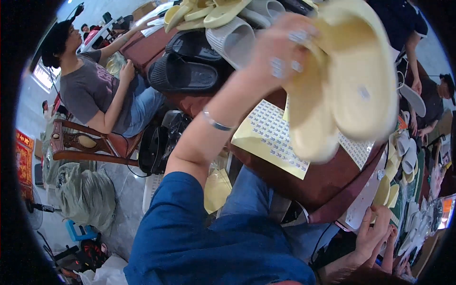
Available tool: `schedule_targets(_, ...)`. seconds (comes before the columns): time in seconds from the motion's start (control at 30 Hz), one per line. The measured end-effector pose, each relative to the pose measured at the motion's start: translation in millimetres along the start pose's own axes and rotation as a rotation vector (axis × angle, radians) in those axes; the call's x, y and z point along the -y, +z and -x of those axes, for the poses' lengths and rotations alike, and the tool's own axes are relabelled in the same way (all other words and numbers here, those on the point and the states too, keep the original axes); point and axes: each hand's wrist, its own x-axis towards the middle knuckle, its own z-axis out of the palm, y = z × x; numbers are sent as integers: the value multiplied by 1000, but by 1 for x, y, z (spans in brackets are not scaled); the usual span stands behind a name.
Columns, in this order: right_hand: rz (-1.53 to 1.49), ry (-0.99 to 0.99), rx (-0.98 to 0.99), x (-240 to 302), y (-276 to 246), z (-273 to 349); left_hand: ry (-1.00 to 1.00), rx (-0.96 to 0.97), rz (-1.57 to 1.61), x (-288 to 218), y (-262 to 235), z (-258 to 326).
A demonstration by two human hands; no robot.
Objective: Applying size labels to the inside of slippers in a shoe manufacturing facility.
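My left hand point(280, 50), small number stickers on its fingers, is closed around a pair of pale yellow slides point(363, 71). I hold them up over the table, soles side by side, slightly blurred. Below them on the dark red tabletop point(323, 187) lie a yellow sheet of number stickers point(273, 137) and another sticker sheet point(356, 151), partly covered by the slides. At the lower right, what looks like my right hand point(373, 232) has bent fingers close to more yellow slides point(387, 192); whether it grips anything is hidden.
Black slides point(183, 76), a light grey slide point(230, 40) and several yellow slides point(223, 12) are piled at the far side. A person point(90, 80) sits at the left by a wooden chair point(92, 142). Another person's hand point(390, 241) is beside my right one. A plastic sack point(88, 194) stands on the floor.
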Motion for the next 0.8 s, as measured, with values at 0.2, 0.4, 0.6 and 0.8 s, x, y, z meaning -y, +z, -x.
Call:
schedule_targets(0.2,-123,-147,-23,30,20,-27,-112,-153,-563,99,-96,29)
schedule_targets(0.4,-234,-383,-116,80,32,-76,-323,-20,-697,40,-181,58)
schedule_targets(0.6,-34,-338,-44,64,42,-103,-482,232,-1201,141,-300,28)
schedule_targets(0.8,42,-289,-8,46,54,-97,-680,353,-1273,180,-318,50)
